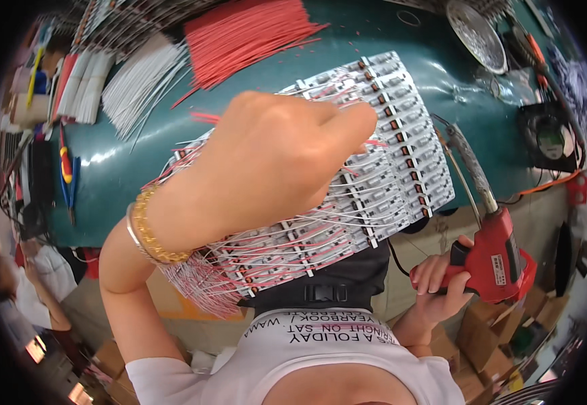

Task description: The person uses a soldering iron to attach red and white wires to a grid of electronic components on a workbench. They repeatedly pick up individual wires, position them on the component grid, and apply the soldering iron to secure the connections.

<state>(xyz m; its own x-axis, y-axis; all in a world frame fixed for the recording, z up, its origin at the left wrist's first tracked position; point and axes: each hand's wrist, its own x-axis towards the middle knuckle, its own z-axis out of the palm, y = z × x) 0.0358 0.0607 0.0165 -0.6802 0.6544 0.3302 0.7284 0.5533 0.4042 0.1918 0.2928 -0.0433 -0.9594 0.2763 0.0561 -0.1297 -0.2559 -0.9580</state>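
A panel of small white circuit boards point(435, 179) lies slantwise at the table's near edge, with rows of red and white wires point(307, 239) attached along it. Over its middle, my left hand point(273, 152) is closed in a pinch. A short red wire point(377, 143) shows at its fingertips, though the hand hides most of the grip. At the lower right, my right hand point(442, 290) wraps round the handle of a red soldering gun point(499, 260). The gun's metal tip and thin feed tube point(465, 158) point up beside the panel's right edge, apart from it.
Bundles of red wires point(246, 37) and white wires point(142, 84) lie on the green table point(98, 196). Tweezers point(66, 169) rest at left. A metal dish point(476, 35) and a small black fan-like device point(550, 138) stand at right. Cardboard boxes point(486, 337) are below. Another person point(44, 290) sits at far left.
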